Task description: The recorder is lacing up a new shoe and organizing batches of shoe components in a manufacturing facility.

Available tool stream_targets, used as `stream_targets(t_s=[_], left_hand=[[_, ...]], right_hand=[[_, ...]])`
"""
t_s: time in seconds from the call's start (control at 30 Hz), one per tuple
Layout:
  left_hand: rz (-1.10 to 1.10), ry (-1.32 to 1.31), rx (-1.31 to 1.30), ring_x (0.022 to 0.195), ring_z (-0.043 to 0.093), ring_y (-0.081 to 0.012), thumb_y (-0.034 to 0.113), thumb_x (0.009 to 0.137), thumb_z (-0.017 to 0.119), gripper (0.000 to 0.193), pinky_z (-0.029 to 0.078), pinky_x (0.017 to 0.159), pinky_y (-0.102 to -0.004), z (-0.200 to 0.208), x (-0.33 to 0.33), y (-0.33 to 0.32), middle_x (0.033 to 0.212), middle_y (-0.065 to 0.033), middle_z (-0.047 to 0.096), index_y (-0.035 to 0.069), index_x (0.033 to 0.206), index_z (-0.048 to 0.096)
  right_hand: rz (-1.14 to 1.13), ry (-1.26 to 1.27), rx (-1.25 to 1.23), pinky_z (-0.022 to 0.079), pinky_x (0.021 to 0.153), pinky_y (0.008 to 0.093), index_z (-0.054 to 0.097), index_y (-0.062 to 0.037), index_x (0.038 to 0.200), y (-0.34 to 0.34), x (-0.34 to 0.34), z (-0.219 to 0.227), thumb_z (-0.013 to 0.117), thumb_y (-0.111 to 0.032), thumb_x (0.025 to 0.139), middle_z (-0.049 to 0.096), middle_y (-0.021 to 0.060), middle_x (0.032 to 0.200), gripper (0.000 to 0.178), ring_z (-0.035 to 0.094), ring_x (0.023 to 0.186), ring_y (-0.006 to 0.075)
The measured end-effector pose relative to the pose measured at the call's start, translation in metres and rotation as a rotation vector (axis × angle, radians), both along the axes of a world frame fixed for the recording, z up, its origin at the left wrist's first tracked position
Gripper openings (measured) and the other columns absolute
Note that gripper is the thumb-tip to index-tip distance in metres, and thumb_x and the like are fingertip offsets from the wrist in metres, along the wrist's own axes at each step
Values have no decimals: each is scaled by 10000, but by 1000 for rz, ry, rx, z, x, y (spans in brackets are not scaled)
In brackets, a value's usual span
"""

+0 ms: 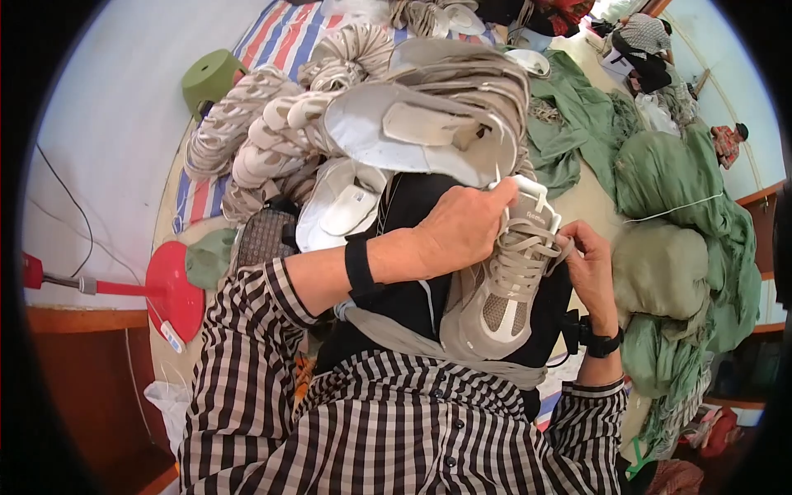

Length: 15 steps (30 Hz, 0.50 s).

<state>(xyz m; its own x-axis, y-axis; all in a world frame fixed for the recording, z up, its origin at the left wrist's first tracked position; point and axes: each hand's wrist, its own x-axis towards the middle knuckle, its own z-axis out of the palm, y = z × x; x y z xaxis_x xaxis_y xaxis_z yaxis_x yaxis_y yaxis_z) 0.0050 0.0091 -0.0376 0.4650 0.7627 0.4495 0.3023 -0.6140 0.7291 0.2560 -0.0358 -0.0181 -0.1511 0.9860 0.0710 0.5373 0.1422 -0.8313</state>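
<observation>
A beige-grey sneaker [495,309] lies on my lap, its toe toward me and its laces crossed over the tongue [535,213]. My left hand [462,231] is closed at the left side of the shoe opening, and a thin light strand of lace rises above its thumb. Across the shoe, my right hand [589,262] pinches the shoelace [528,239] beside the right eyelets. What the left fingers grip is partly hidden. Just beyond the sneaker, a stack of unfinished shoe uppers [462,115] with white linings rests against my knees.
More bundled shoe uppers [276,136] lie on a striped sheet [276,37], beside a green stool [212,76]. At the left is a red round base [175,289] with a pole. Green cloth sacks [664,181] pile up on the right. Other people [643,45] sit far right.
</observation>
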Motion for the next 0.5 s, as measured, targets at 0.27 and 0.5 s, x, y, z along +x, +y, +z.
stream_targets(t_s=[0.27, 0.5], left_hand=[[28, -20, -148, 619, 622, -281, 51, 808, 566, 122, 483, 592, -355, 11, -11, -4, 694, -142, 607, 23, 927, 568], [39, 49, -326, 583, 496, -84, 64, 832, 569, 92, 433, 557, -264, 10, -12, -2, 631, -32, 564, 11, 878, 630]], right_hand=[[63, -48, 76, 481, 735, 267, 616, 4, 1006, -1, 15, 35, 567, 0, 885, 659, 64, 843, 130, 618, 803, 145], [158, -58, 361, 494, 706, 330, 640, -13, 950, 16, -26, 36, 600, -40, 862, 655, 113, 817, 101, 638, 764, 244]])
